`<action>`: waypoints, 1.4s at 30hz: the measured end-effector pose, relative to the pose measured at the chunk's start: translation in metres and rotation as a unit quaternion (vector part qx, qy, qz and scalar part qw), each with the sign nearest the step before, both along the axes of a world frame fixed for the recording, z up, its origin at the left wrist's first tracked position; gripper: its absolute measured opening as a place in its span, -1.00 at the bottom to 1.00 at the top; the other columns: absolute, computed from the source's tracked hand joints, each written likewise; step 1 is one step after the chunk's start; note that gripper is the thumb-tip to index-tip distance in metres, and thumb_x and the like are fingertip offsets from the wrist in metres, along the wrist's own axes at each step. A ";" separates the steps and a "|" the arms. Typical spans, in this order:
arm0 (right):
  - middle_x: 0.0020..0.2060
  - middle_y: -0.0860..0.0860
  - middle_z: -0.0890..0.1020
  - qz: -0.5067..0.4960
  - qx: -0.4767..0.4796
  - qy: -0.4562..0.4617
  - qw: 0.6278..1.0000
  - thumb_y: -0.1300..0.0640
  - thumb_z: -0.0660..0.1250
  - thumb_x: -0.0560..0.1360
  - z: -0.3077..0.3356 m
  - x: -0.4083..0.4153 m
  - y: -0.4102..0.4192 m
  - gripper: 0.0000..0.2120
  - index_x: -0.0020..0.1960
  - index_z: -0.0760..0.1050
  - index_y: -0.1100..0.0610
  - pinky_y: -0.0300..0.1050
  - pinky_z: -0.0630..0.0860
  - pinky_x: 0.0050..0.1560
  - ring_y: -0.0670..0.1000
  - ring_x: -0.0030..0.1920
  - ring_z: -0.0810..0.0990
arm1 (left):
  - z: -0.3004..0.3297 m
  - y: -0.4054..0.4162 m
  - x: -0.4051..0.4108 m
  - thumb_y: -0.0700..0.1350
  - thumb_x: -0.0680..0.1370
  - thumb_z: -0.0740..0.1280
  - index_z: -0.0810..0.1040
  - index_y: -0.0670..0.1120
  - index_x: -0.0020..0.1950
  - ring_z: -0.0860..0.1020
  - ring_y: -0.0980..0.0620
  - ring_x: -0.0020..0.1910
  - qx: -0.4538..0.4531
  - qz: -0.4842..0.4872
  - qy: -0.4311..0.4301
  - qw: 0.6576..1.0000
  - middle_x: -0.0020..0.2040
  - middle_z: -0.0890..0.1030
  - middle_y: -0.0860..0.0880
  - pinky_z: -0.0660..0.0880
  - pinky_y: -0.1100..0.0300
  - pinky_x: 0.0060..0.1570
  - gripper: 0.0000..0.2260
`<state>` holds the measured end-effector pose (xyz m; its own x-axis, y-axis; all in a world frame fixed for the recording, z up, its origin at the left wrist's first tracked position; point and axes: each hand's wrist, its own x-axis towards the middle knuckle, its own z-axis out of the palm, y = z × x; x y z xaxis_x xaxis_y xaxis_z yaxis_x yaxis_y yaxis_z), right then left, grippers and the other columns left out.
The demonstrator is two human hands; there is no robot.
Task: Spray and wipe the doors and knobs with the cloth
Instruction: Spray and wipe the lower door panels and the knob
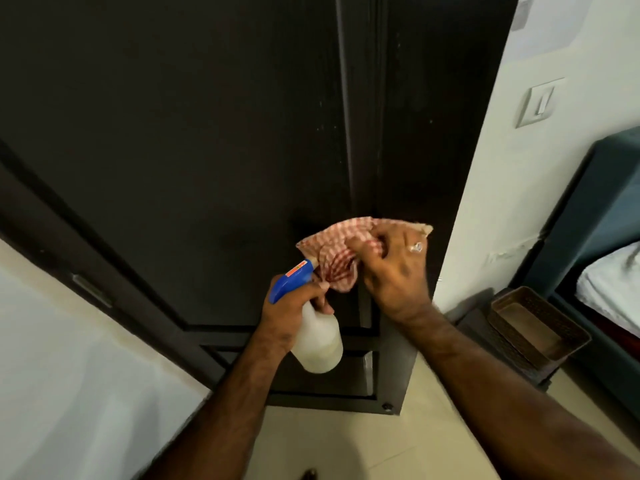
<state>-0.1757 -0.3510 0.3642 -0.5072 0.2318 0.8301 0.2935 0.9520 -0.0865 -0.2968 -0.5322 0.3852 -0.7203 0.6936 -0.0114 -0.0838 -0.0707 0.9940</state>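
A tall dark brown wardrobe door fills the view, with a vertical seam between its two leaves. My right hand grips a red-and-white checked cloth and holds it against the door near the seam, at about handle height. Any knob there is hidden under the cloth. My left hand grips a white spray bottle with a blue trigger head, just below and left of the cloth, nozzle pointing up toward the door.
A white wall with a light switch stands to the right of the wardrobe. A brown woven basket sits on a low dark stand beside a bed. Another dark door edge runs at the left. Beige floor tiles lie below.
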 end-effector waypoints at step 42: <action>0.15 0.30 0.56 -0.062 0.030 0.005 0.998 -0.08 0.20 0.69 0.062 0.001 0.045 -0.57 0.36 0.61 0.16 0.19 0.40 0.08 0.29 0.13 0.49 | 0.008 0.002 -0.006 -0.19 0.43 0.48 0.57 -0.20 -0.22 0.58 -0.13 -0.35 -0.011 -0.050 -0.043 0.998 -0.30 0.51 -0.24 0.62 0.04 -0.20 -0.87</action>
